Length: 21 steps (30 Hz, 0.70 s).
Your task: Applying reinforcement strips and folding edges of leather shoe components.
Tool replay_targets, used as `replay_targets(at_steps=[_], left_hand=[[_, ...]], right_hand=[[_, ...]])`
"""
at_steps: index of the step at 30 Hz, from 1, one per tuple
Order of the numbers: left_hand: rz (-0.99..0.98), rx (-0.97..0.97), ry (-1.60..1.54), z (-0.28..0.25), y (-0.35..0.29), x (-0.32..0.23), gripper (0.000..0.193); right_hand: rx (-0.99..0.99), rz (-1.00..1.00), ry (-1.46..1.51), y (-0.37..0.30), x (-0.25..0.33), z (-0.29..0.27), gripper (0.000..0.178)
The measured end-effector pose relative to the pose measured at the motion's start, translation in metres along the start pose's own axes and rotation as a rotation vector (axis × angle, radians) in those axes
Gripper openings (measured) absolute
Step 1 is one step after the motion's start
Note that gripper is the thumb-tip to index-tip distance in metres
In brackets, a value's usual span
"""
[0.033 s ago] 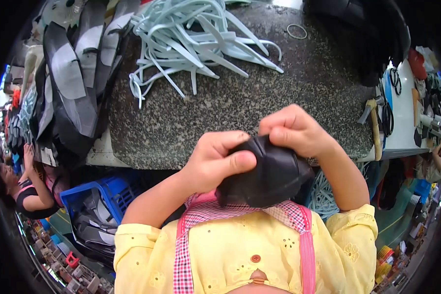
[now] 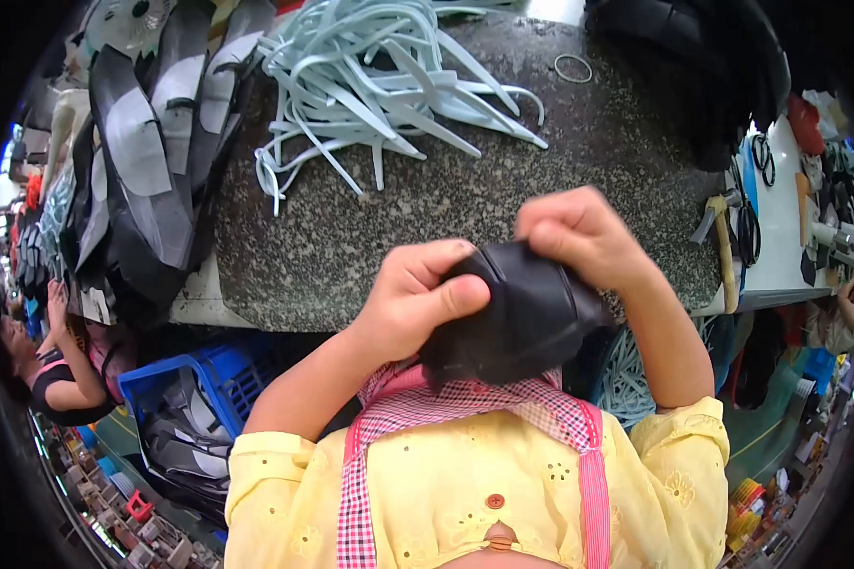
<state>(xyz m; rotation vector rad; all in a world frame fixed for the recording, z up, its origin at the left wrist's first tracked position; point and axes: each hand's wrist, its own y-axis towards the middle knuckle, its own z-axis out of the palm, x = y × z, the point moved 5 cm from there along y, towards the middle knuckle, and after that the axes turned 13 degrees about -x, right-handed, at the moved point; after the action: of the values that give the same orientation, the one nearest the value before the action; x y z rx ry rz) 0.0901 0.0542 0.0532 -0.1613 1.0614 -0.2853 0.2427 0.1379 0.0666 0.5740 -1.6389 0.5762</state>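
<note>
A black shoe upper (image 2: pixel 512 327), smooth and folded into a rounded shape, is held up in front of my chest, off the near edge of the stone slab. My left hand (image 2: pixel 417 294) grips its left edge, thumb on top and fingers curled round. At its upper right edge, my right hand (image 2: pixel 579 237) pinches with thumb and bent forefinger; slight blur hides the exact grip. Beyond my hands a tangled pile of pale blue flat strips (image 2: pixel 380 85) lies on the speckled stone slab (image 2: pixel 370 237).
Black pieces with grey lining (image 2: pixel 147 152) are heaped at the left. A blue crate (image 2: pixel 223 375) below holds more. A small ring (image 2: pixel 572 68) lies on the slab, black material (image 2: pixel 702 66) behind it. A hammer (image 2: pixel 726 247) rests at the right. Another person (image 2: pixel 62 370) is at far left.
My right hand has moved slightly up and right with the edge of the black upper. The upper is tilted and raised a little; my left hand keeps its grip.
</note>
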Motion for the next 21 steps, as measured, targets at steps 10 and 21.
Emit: replay_targets(at_steps=[10, 21], left_hand=[[0.351, -0.186, 0.415, -0.002, 0.025, -0.055, 0.02], [0.717, -1.369, 1.824, -0.259, 0.019, -0.195, 0.079]], right_hand=[[-0.631, -0.077, 0.103, -0.027, 0.029, -0.022, 0.048], [-1.073, -0.158, -0.676, 0.014, 0.072, -0.404, 0.067]])
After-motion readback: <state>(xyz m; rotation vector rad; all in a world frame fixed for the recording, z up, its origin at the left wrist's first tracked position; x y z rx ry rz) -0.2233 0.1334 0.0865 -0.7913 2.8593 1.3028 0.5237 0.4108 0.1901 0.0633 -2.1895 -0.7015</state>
